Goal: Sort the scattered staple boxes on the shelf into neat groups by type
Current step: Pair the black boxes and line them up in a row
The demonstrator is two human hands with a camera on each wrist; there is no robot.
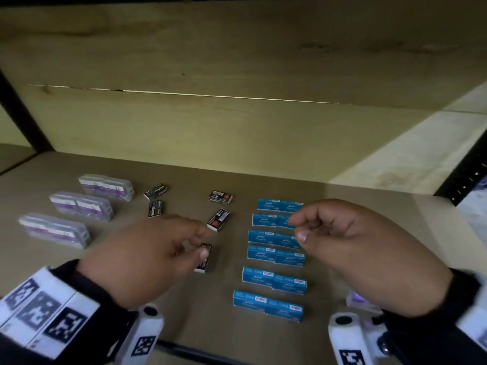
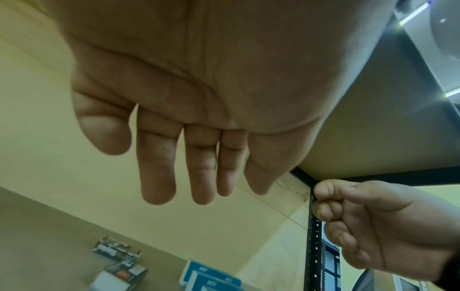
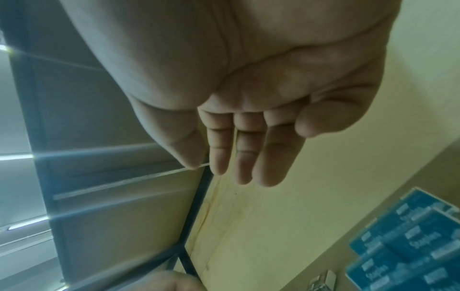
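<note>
Five small black staple boxes lie scattered mid-shelf; the nearest black box [image 1: 205, 259] lies partly under my left hand [image 1: 203, 242]. That hand hovers over it with relaxed fingers and holds nothing, as the left wrist view of the left hand [image 2: 135, 165] confirms. Others include a black box [image 1: 218, 219] and a pair of black boxes [image 1: 155, 201] further back. Blue staple boxes [image 1: 276, 256] lie in two neat columns on the right. My right hand [image 1: 296, 229] hangs over them, loosely curled and empty, and the right hand [image 3: 286, 153] shows the same. Three purple packs [image 1: 81, 206] sit left.
The brown shelf board [image 1: 184, 299] has bare room between the groups and behind them up to the pale back wall [image 1: 237, 133]. A black perforated upright [image 1: 469, 180] stands at the right, another dark post [image 1: 23, 111] at the left. The shelf above is close overhead.
</note>
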